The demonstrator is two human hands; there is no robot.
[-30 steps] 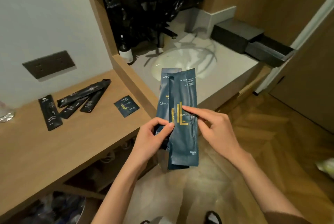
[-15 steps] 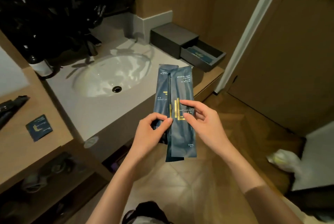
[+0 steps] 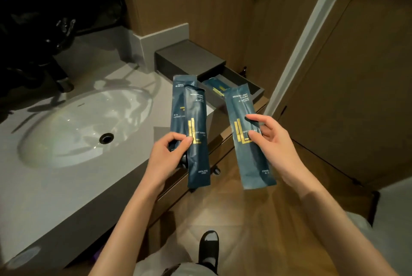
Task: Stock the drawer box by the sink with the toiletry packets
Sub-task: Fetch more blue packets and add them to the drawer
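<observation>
Beside sink (image 3: pixel 84 128), each raised hand pinches upright packets, held apart

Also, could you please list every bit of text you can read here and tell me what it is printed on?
"MODERN LIGHT LUXURY": top of the packet in the right hand.
"GHT LUXURY": middle of the front packet in the left hand.
"LIGHT LUXURY", upside down: rear packet in the left hand.
Small print on these packets and on the packet in the drawer: too blurred to read.

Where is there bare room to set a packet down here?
Bare counter in front of the sink, and between sink and drawer box. The open drawer already holds a packet; its right side looks free.
</observation>
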